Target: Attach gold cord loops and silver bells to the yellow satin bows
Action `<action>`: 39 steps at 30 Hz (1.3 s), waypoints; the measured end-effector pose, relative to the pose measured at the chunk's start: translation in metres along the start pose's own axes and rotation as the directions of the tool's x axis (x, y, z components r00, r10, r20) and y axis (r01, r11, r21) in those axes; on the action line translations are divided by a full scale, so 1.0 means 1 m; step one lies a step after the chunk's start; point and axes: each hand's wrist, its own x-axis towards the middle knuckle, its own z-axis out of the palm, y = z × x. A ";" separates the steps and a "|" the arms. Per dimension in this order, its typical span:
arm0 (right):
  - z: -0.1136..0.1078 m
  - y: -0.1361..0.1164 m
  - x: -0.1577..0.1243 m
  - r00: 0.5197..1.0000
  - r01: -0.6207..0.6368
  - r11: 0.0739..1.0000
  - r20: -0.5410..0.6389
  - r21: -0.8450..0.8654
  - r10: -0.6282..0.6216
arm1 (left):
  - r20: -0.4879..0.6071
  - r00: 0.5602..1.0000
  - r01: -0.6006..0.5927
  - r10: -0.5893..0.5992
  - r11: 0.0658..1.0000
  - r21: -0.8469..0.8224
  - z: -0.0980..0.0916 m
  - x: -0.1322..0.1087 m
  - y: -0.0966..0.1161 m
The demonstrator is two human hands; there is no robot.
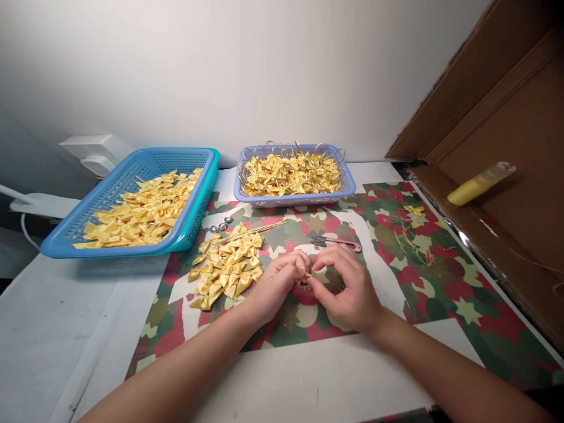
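Over the middle of the patterned mat, my left hand (282,279) pinches a thin gold cord (308,275) between thumb and fingers. Close against it, my right hand (346,285) has its thumb and forefinger at the other side of the same cord. Part of a loop hangs below the fingertips; whether a bow or bell is on it is hidden. Left of my hands lies a pile of yellow ribbon bows (231,267), with straight gold cords (259,230) across its top. Just beyond my right hand are pink-handled thread snips (337,241).
A blue basket (101,179) of yellow bows stands at left. A lilac basket (294,201) at the back holds bows with gold loops. Several silver bells (221,225) lie between them. Thread scraps (412,244) and a yellow tube (480,183) by a cardboard wall (497,106) are at right.
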 end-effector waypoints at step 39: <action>0.000 0.003 0.001 0.995 0.033 0.999 -0.090 0.015 -0.031 | 0.040 0.999 0.030 -0.028 0.999 -0.043 -0.001 0.000 -0.001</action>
